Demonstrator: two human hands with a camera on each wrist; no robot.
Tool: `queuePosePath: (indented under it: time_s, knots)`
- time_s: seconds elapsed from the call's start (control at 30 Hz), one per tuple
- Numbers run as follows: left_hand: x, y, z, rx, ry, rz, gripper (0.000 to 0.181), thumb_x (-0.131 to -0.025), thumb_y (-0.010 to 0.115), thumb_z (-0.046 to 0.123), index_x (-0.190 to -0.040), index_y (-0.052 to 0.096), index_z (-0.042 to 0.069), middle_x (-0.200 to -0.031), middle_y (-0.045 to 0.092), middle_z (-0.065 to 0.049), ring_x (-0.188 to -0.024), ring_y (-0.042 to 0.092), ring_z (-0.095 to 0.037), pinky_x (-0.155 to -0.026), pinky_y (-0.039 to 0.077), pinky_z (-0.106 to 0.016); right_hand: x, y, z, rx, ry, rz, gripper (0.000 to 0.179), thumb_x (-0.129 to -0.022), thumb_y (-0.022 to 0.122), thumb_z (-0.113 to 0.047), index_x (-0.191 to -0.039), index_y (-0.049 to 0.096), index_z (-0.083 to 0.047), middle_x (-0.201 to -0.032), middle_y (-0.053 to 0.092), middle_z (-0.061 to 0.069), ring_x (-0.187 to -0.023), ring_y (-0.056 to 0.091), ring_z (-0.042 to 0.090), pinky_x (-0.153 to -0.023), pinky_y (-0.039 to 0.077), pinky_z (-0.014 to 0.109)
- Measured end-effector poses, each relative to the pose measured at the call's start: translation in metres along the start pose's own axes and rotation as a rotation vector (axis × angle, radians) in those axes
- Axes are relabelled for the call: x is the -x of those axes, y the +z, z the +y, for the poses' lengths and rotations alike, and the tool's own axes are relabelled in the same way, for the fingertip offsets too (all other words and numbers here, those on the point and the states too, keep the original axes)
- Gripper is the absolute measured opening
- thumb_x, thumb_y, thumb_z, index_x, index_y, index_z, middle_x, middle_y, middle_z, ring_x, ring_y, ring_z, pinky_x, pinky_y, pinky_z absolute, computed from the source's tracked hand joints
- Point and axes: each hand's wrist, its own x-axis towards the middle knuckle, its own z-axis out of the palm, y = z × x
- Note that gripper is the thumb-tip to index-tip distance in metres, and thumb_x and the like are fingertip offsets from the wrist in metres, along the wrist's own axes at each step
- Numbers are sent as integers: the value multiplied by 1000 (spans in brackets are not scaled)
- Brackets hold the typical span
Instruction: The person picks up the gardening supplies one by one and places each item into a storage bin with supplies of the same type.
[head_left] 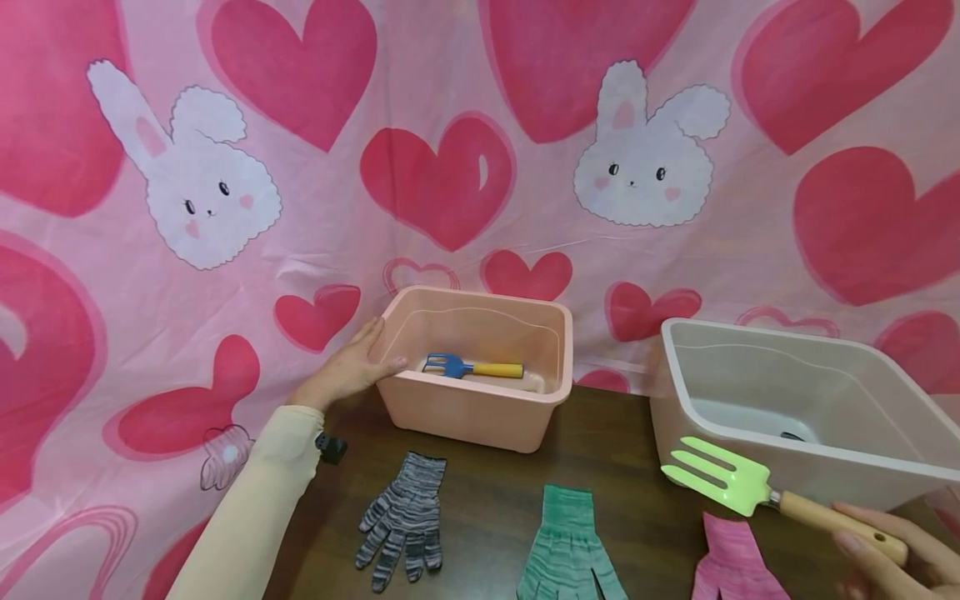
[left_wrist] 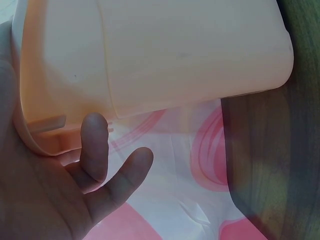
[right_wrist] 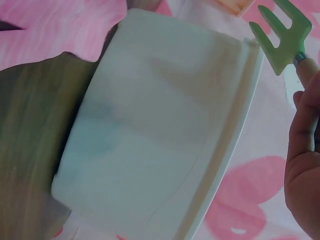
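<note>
My right hand [head_left: 903, 554] pinches the wooden handle of a light green three-pronged hand fork [head_left: 731, 479], held up in front of the grey bin [head_left: 810, 467]. In the right wrist view the same hand fork [right_wrist: 285, 37] points upward from the fingers. My left hand [head_left: 347, 373] rests at the left front corner of the pink bin [head_left: 468, 417], thumb over the rim, fingers along its side. Two fingers [left_wrist: 120, 177] stand loosely away from the wall in the left wrist view. Inside that bin lies a blue hand fork [head_left: 472, 367] with a yellow handle.
On the dark wooden table [head_left: 480, 475] lie a grey striped glove [head_left: 405, 521], a green glove [head_left: 568, 537] and a pink glove [head_left: 731, 558]. A small dark object [head_left: 791, 436] shows inside the grey bin. A pink heart-patterned cloth [head_left: 540, 233] hangs behind.
</note>
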Motion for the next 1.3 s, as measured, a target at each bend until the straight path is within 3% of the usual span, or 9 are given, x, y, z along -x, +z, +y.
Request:
queuePosePath:
  time_s: [0.1, 0.23, 0.33, 0.47, 0.53, 0.63, 0.8, 1.13, 1.3]
  knots:
    - [0, 0, 1, 2, -1, 2, 114, -85, 63, 71, -163, 6, 11, -168, 7, -17, -150, 10, -44, -113, 19, -69, -4, 5, -8, -44, -2, -11, 42, -94, 63, 10, -122, 75, -19, -53, 56, 7, -44, 56, 10, -38, 49, 24]
    - [-1, 0, 2, 10, -9, -1, 116, -83, 64, 72, -164, 5, 13, -168, 6, -15, -151, 10, -44, -113, 19, -69, -11, 9, -13, -140, -76, -72, 41, -94, 59, 16, -126, 72, -6, -56, 57, 10, -46, 56, 12, -44, 53, 25]
    - [-1, 0, 2, 10, -11, -5, 117, -82, 64, 73, -164, 5, 14, -168, 5, -14, -151, 9, -43, -112, 20, -69, -16, 11, -15, -73, -124, -148, 42, -96, 56, 16, -131, 67, -4, -59, 58, 9, -49, 57, 14, -48, 54, 24]
    - [-1, 0, 2, 8, -15, -10, 118, -82, 64, 74, -164, 3, 15, -168, 4, -14, -151, 8, -43, -112, 19, -69, -22, 18, -20, -86, -112, -193, 39, -97, 58, 12, -134, 63, 1, -61, 60, 11, -54, 62, 16, -52, 54, 23]
    - [-1, -1, 2, 6, -14, -10, 118, -82, 64, 74, -164, 3, 14, -169, 4, -14, -151, 8, -43, -113, 19, -69, -24, 25, -23, -160, -111, -211, 38, -96, 58, 14, -133, 60, 8, -61, 59, 12, -54, 63, 18, -53, 54, 24]
    - [-1, -1, 3, 4, -12, -13, 118, -82, 64, 73, -164, 3, 14, -168, 4, -14, -151, 8, -43, -113, 19, -69, -30, 35, -27, -214, -176, -272, 37, -95, 55, 19, -132, 54, 17, -60, 56, 11, -54, 61, 19, -53, 55, 27]
    - [0, 0, 2, 4, -15, -22, 118, -82, 64, 73, -164, 3, 14, -168, 4, -15, -151, 9, -44, -112, 19, -70, -40, 50, -24, -325, -217, -368, 37, -96, 49, 22, -133, 50, 19, -61, 53, 10, -52, 55, 19, -50, 53, 31]
    - [2, -1, 3, 0, -18, -14, 116, -83, 64, 72, -164, 4, 15, -168, 4, -15, -151, 8, -44, -112, 19, -71, -56, 82, -25, -449, -239, -415, 31, -97, 47, 21, -126, 57, 18, -60, 52, 9, -46, 51, 17, -42, 49, 31]
    - [3, 0, 2, 3, -25, -14, 116, -83, 64, 72, -164, 4, 15, -168, 4, -14, -151, 8, -45, -111, 19, -71, -59, 97, -28, -469, -187, -420, 29, -98, 50, 17, -125, 60, 14, -58, 52, 9, -44, 51, 17, -40, 48, 32]
